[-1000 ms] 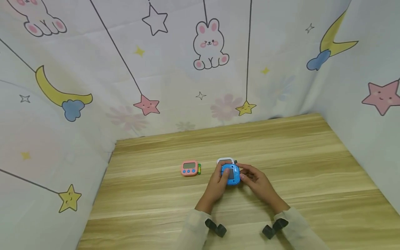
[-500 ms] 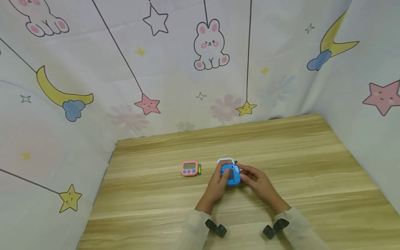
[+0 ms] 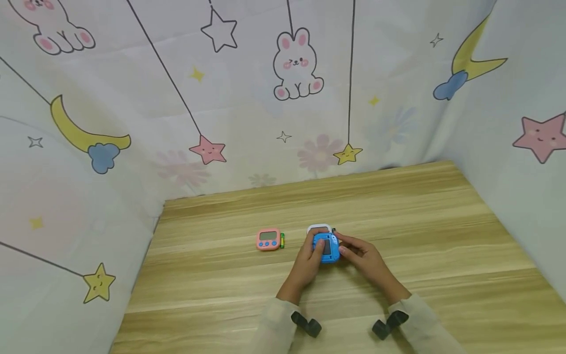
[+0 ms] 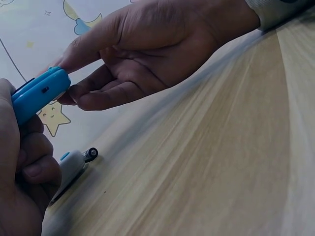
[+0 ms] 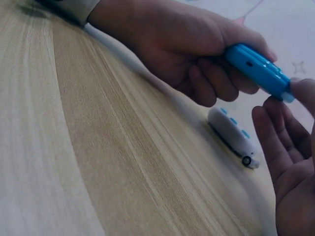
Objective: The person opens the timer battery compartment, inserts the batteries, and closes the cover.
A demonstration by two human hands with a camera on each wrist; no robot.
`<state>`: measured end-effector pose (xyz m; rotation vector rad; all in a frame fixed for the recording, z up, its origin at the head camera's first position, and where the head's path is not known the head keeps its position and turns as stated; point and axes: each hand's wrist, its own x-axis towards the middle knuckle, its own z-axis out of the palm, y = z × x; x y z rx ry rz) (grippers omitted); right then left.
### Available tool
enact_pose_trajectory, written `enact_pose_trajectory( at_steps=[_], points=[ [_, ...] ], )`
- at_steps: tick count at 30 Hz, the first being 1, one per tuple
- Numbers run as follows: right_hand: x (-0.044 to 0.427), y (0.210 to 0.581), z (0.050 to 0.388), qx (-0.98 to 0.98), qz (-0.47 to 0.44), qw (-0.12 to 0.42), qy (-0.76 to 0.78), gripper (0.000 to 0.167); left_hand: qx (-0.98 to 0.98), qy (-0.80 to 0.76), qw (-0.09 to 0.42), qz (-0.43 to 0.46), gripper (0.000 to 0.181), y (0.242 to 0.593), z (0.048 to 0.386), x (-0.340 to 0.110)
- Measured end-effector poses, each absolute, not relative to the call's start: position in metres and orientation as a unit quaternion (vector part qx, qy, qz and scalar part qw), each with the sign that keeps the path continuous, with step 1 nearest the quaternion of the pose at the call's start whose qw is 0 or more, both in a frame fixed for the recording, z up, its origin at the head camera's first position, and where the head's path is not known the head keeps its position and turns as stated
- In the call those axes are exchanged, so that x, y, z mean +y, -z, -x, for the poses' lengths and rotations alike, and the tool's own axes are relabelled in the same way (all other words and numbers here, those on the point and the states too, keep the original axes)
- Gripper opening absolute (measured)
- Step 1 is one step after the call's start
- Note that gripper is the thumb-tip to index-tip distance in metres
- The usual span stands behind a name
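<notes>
The blue device [image 3: 329, 251] sits between both hands, raised off the table [image 3: 398, 211] and just nearer than the white device [image 3: 319, 227], which it partly hides in the head view. The left hand [image 3: 308, 258] grips its left side, thumb laid over the upward face and fingers curled beneath; the right hand [image 3: 366, 258] pinches the right edge more lightly, thumb and forefinger at the rim, so that edge lies directly left of the right fingertips, the right hand being the nearer one to it. The outline is close to square, and no clear long axis can be told. It looks like smooth, glossy plastic with rounded corners, a grey panel [image 3: 327, 246] in its face and a small dark slot [image 5: 249, 64] in the near side. The white device is a rounded slab with light-blue buttons, a small dark cylinder [image 5: 250, 162] just beside it. Farther left lies a pink device [image 3: 268, 239], grey-screened with three blue buttons, and at its right side a slim green cylinder [image 3: 282, 240]. The tabletop has streaky wood grain; behind it hangs a soft, creased curtain [image 3: 252, 108] printed with rabbits and stars.
</notes>
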<state>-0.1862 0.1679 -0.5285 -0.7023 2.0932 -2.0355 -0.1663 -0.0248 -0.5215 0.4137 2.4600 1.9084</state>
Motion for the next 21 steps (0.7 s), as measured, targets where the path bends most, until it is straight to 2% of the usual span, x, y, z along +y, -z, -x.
enact_pose_trajectory(
  at_steps=[10,17,21],
  points=[
    [0.168,0.531,0.185,0.684,0.224,0.080,0.689,0.039,0.781,-0.608,0.011,-0.144,0.036,0.523,0.168,-0.025],
    [0.168,0.531,0.185,0.682,0.239,0.071,0.688,0.039,0.779,-0.613,-0.008,-0.131,0.034,0.554,0.179,-0.024],
    [0.168,0.529,0.185,0.692,0.250,0.054,0.675,0.038,0.778,-0.614,-0.021,-0.130,0.033,0.559,0.180,-0.025]
  ],
)
